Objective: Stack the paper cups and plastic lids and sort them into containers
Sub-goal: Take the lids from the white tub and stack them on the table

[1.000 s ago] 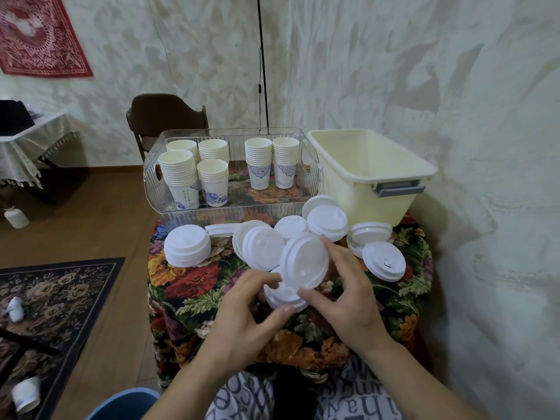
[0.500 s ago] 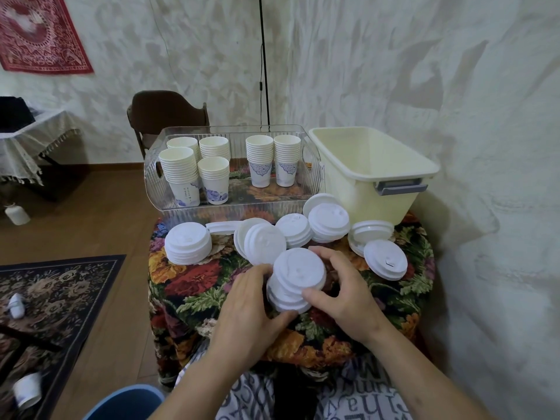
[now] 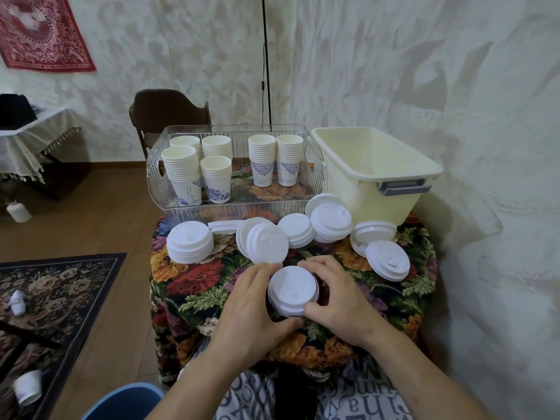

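Your left hand (image 3: 257, 310) reaches in from the lower edge, fingers curled around the left side of a short stack of white lids (image 3: 292, 291), thumb tucked under its near edge. That stack sits on the floral counter (image 3: 194, 286), near its front edge. Your right hand (image 3: 336, 301) cups the stack's right side, fingers arched over its far rim, thumb on the near rim. Both hands grip the stack; the lower lids are partly hidden by your fingers. Behind the stack lie more lid piles (image 3: 190, 242), then a clear bin (image 3: 163, 189) of stacked paper cups (image 3: 181, 171), with a cream tub (image 3: 378, 165) to the right of that bin.
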